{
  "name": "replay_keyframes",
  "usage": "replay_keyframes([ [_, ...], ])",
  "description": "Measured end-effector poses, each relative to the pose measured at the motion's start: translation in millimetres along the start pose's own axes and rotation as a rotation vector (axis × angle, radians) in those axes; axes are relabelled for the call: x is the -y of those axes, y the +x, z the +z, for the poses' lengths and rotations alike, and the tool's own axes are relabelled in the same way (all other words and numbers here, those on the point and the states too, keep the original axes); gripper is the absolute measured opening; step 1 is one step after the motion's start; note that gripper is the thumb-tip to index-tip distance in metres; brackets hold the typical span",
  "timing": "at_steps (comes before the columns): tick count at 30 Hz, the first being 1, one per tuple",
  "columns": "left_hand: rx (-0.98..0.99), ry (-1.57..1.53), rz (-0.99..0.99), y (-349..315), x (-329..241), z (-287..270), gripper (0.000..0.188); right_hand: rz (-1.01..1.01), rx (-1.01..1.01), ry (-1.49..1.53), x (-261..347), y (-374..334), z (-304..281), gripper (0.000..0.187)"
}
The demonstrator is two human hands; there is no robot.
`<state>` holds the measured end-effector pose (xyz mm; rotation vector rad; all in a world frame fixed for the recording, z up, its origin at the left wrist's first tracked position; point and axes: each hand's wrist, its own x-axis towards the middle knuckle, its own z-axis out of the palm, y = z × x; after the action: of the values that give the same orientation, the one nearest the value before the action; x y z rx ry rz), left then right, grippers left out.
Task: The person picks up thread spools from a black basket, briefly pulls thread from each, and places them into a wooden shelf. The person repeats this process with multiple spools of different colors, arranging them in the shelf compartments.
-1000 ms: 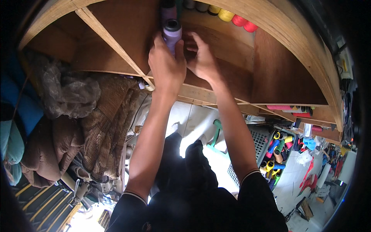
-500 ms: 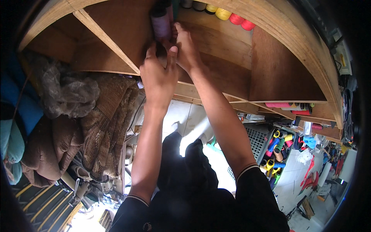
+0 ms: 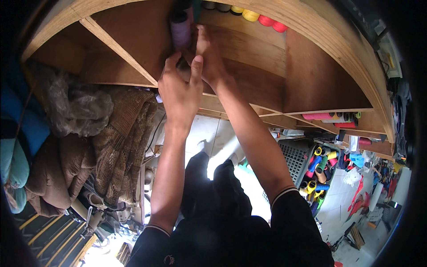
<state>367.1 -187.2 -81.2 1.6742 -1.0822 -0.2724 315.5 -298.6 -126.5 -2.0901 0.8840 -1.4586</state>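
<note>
purple thread cone point(image 3: 180, 29) on the wooden shelf point(image 3: 249, 58), right hand point(image 3: 209, 53) curled against it, left hand point(image 3: 180, 95) just below, fingers loosely spread, grip can't tell

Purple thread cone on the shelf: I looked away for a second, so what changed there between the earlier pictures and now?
The purple thread cone went deeper onto the wooden shelf. The left hand let go and dropped just below it; the right hand now rests beside it. The coloured spools at the back stayed put.
</note>
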Motion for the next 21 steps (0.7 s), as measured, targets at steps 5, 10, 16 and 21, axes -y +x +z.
replay_keyframes([
  [5,-0.006,-0.049,-0.069,-3.8,-5.5,-2.7,0.040,0.148,-0.041,0.008,-4.0,-7.4,8.9,0.054],
  [10,-0.045,-0.133,-0.117,-9.6,-13.6,-13.4,0.032,0.222,0.236,0.183,-7.8,5.7,23.4,0.096],
  [16,-0.034,-0.110,-0.142,-18.3,-13.7,-21.7,0.027,0.469,0.379,0.237,4.0,16.9,8.0,0.103],
  [21,-0.015,-0.109,-0.118,-22.3,-15.2,-17.2,0.025,0.655,-0.023,0.335,6.6,38.6,2.3,0.096],
])
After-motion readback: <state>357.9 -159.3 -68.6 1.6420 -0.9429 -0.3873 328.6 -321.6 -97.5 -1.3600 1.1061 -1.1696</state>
